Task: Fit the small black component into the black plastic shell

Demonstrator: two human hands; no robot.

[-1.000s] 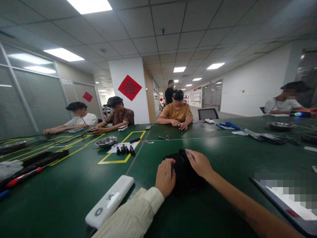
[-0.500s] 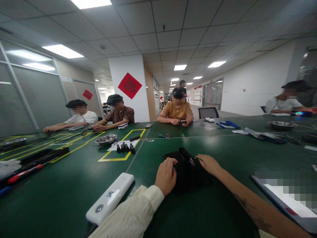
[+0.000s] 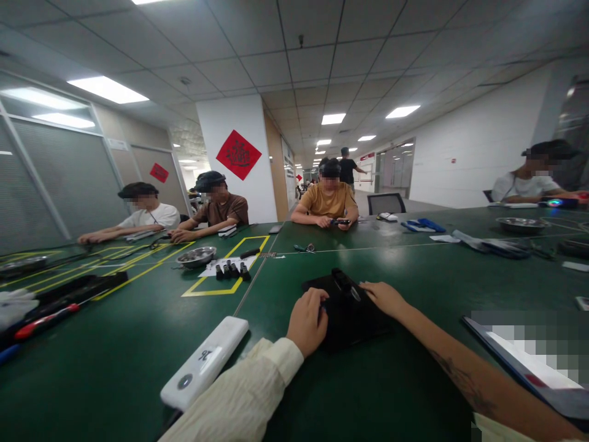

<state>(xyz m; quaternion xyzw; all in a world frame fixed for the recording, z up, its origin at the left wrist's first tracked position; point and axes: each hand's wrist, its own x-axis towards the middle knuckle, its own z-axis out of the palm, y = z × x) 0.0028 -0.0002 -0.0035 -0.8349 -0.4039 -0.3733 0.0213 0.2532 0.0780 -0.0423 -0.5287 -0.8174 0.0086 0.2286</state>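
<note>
On the green table in front of me lies a flat black plate (image 3: 354, 328) with a raised black block on its far part; its exact kind I cannot make out. My left hand (image 3: 307, 320) is closed at the plate's left edge, fingers curled and thumb against it. My right hand (image 3: 384, 298) grips the far right edge, its fingertips close to the raised block. The undersides of the fingers are hidden on both hands. Left of my left forearm is a white power bank (image 3: 206, 362) marked 26.
A tablet-like device (image 3: 515, 368) lies at right. Farther off are a metal bowl (image 3: 197, 257), several short black cylinders (image 3: 233, 270) on paper, and a small tool (image 3: 304, 248). A red-handled tool (image 3: 46, 321) lies at left. Co-workers (image 3: 327, 202) sit around the table.
My hands and the black plate stay nearly in place, with the view shifted slightly. Across the table, a co-worker's hands have turned a dark object; the person standing behind has moved right.
</note>
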